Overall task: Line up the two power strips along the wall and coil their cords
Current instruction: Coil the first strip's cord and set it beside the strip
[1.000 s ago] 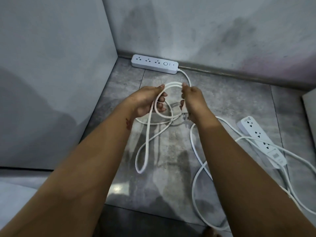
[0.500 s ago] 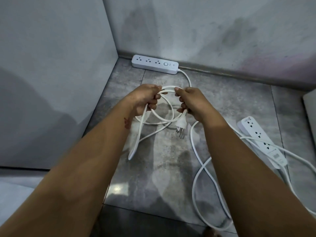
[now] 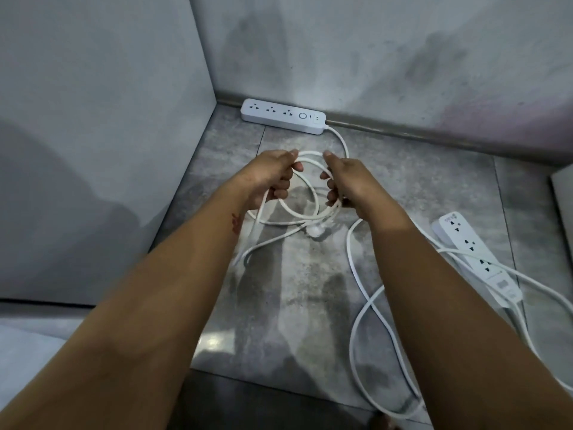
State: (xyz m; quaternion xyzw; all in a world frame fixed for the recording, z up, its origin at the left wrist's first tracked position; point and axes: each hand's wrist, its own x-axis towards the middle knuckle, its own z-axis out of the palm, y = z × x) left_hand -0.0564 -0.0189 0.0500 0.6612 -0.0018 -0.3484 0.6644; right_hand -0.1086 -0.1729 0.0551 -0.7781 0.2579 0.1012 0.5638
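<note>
Grey tiled floor (image 3: 418,187) in a corner: back wall (image 3: 372,57) ahead, side wall (image 3: 93,119) on the left. Both forearms reach forward over the floor.

Second cord (image 3: 356,274) sprawls loose across the right side of the floor in wide uncoiled loops and runs out of view at the right edge.

First power strip (image 3: 283,115) sits against the skirting of the back wall, near the corner, long axis parallel to the wall. This one looks placed. Second power strip (image 3: 479,259) lies well apart at right, long axis slanted away from the wall, not lined up. The right hand is the nearer one to it.

First cord (image 3: 341,141) leaves the placed strip's right end and curves down into a coil (image 3: 305,212) held between the hands.

Left hand (image 3: 269,178) grips the coil's left side, fingers (image 3: 280,193) curled round the loops. Right hand (image 3: 347,184) grips the right side, its fingers (image 3: 330,197) curled round the strands too.

A slack tail (image 3: 248,256) hangs from the left hand toward the camera, so the length left to gather looks to be on the left, below the fingers. Plug (image 3: 314,231) sits just under the coil, between the hands, blurred.

Judgement: first cord almost coiled, second strip and cord not yet done.

Writing: dark label patch (image 3: 502,285) on the second strip's near end, plus a mark at its far end; both too small to read. No brand legible.
</note>
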